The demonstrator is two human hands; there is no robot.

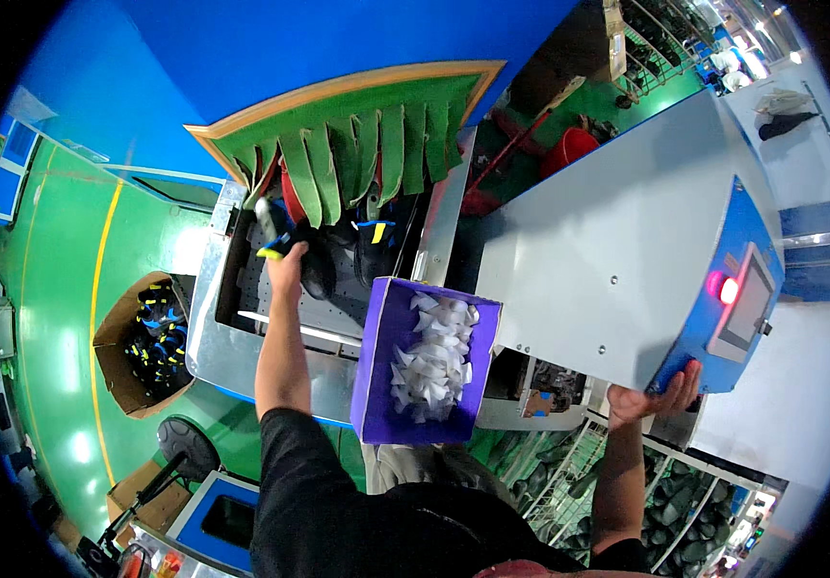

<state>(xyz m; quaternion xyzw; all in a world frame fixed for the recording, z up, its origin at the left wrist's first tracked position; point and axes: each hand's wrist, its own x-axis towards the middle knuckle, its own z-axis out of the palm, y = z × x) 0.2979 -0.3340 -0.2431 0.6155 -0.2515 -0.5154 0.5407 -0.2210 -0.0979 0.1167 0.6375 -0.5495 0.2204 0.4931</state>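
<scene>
My left hand (287, 265) reaches onto the machine's conveyor bed, closed on a black shoe upper (275, 233) with blue and yellow trim. A pale rounded piece sticks up from that shoe. Beside it lies another dark shoe (371, 246) with a yellow tab, in front of the green strip curtain (338, 159). At the right, my right hand (654, 393) rests by the lower edge of a blue control panel (699, 332), fingers stretched and nothing visible in them. A purple box (375, 385) of crumpled white pieces (434, 356) stands between my arms.
A cardboard box (116, 332) of black, blue and yellow shoe parts stands on the green floor at the left. A large grey machine cover (598, 241) fills the right. Wire racks (665, 501) hold dark rounded pieces at lower right. A red bucket (569, 151) stands farther back.
</scene>
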